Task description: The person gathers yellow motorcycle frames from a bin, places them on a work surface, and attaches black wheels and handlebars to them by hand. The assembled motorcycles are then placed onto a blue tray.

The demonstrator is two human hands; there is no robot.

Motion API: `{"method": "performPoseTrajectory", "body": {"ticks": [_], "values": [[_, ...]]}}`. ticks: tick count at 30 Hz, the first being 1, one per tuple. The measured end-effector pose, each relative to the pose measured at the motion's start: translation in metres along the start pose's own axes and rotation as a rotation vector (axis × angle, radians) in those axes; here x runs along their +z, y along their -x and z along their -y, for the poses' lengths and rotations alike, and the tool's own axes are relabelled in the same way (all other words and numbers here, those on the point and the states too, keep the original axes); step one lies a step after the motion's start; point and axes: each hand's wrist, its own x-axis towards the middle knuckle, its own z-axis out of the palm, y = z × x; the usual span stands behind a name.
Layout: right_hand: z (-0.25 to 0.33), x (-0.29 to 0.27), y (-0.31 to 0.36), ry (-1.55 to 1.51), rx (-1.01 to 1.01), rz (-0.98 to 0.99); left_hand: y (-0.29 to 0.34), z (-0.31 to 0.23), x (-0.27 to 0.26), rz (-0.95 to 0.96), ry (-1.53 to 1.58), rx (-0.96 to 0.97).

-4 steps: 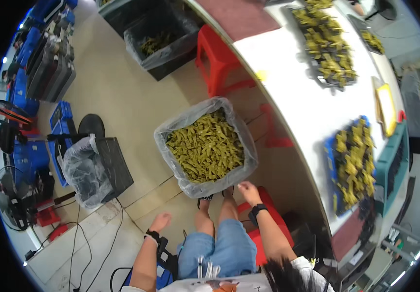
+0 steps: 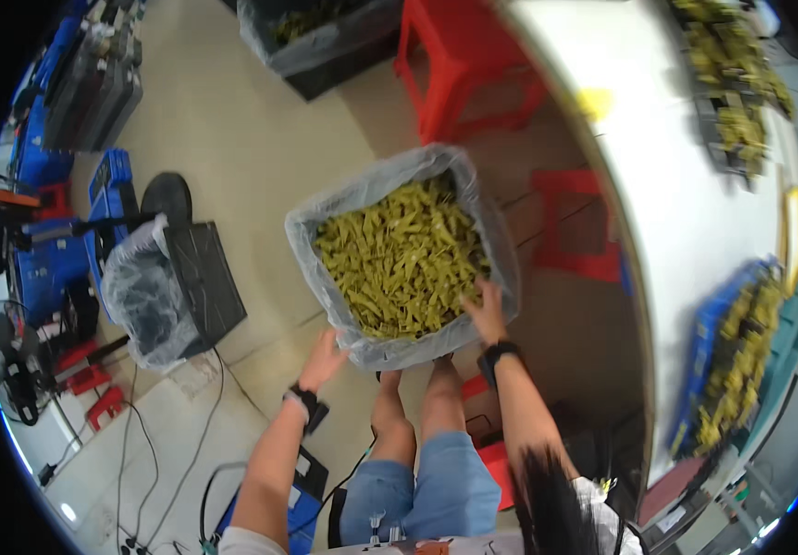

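Head view: the bin (image 2: 399, 259), lined with clear plastic and heaped with yellow-green parts (image 2: 403, 264), stands on the floor just ahead of the person's knees. The left hand (image 2: 323, 359) is open against its near-left corner; the right hand (image 2: 486, 310) grips its near-right rim, fingertips hidden by the liner. Right of the bin, the white table (image 2: 695, 213) blurs. Since the earlier frame both hands have closed onto the bin

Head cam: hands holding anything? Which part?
Both hands are at the plastic-lined bin of yellow-green pieces: left hand at its near rim, right hand over the near right corner. Whether either grips cannot be told.
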Motion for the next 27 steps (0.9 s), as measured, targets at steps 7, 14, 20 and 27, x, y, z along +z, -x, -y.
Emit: {"method": "performPoseTrajectory", "body": {"ticks": [7,14,20,27], "values": [[-0.016,0.084,-0.102,0.462,-0.255,-0.030,-0.211,-0.015,0.055,-0.209,-0.276,-0.111],[-0.010,0.105,-0.069,0.512,-0.180,-0.170,-0.219,0.016,0.113,-0.441,-0.681,-0.129],[0.000,0.107,-0.050,0.436,-0.067,0.069,-0.159,-0.015,0.109,-0.334,-0.408,-0.116],[0.003,0.114,-0.061,0.468,0.014,0.027,-0.201,-0.020,0.100,-0.178,-0.235,-0.143]]}}
